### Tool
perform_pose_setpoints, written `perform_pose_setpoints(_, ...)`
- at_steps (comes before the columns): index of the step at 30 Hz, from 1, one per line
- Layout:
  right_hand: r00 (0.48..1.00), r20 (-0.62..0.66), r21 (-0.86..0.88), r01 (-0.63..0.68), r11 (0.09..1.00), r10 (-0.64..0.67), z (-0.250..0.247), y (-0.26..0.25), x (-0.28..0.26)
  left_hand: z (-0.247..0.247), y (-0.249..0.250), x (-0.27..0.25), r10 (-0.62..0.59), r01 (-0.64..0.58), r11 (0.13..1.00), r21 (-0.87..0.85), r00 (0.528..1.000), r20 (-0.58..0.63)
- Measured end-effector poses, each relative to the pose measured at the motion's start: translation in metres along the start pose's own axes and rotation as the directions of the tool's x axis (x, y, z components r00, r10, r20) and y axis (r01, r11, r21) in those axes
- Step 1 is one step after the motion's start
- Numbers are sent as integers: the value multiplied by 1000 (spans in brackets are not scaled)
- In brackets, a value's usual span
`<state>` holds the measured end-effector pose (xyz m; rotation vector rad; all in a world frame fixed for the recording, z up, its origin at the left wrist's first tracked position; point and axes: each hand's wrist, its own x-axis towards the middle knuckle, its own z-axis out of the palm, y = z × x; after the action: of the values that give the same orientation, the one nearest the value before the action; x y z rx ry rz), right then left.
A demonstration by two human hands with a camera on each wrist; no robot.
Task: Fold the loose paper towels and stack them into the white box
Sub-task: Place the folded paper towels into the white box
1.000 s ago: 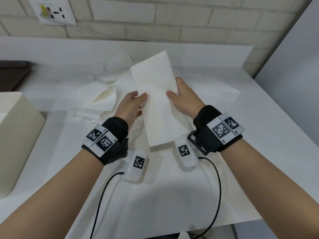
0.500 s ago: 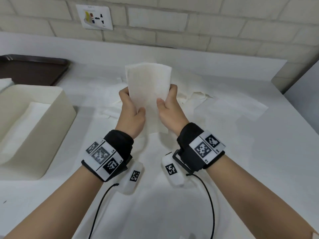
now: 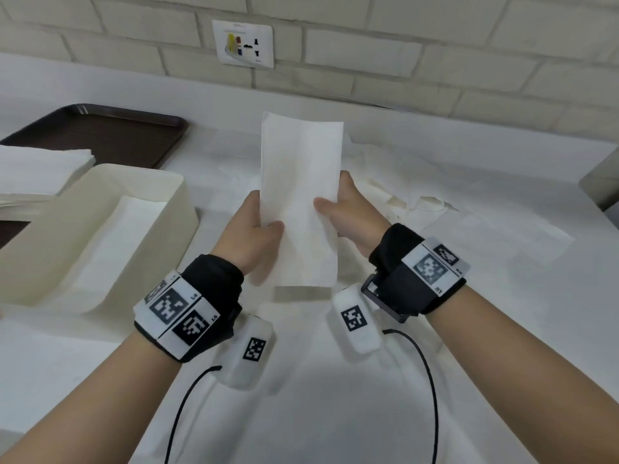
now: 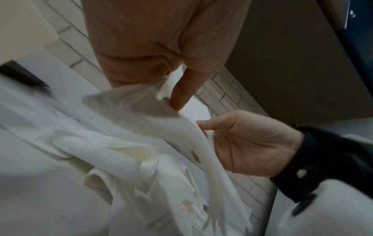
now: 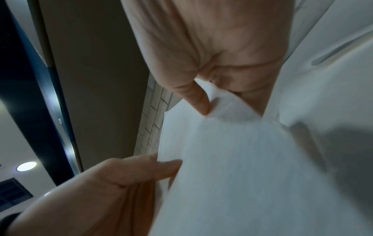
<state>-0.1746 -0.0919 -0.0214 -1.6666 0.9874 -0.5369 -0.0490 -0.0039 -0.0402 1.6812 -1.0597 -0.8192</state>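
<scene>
White table (image 3: 502,329) is filling most of the frame. White box (image 3: 160,209) is sitting at left centre; dark tray (image 3: 100,135) is lying at upper left. Loose paper towels (image 3: 418,202) are lying crumpled at right centre, with a flat sheet (image 3: 509,239) spreading just beside them.

A plain utility workroom: painted brick wall (image 3: 385,51), wall socket (image 3: 244,44), white counter (image 3: 502,296).

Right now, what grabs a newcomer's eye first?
The folded towel, held upright mid-frame above the table: the left hand pinches its left edge, the right hand its right. Left of it, the white box already holds a flat towel. Behind the hands lies a crumpled pile of loose towels.
</scene>
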Motion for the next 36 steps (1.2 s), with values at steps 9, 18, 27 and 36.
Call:
perform_pose_setpoints(9, 987, 59, -27, 151, 988, -149, 0, -57, 30, -53, 4, -22, -101, 99, 989, 112, 995, 11)
perform_pose_setpoints(18, 941, 221, -48, 273, 961, -256, 54, -97, 58, -124, 4, -57, -96, 77, 980, -183, 991, -97)
perform_pose_setpoints(27, 878, 356, -497, 467, 731, -320, 127, -108, 95, -185, -24, -65, -116, 141, 982, 128, 977, -181)
perform_pose_setpoints(36, 826, 548, -735, 551, 396, -133, 185, -104, 113, -202, -60, -40, -286, 336, 703, 627, 940, -185)
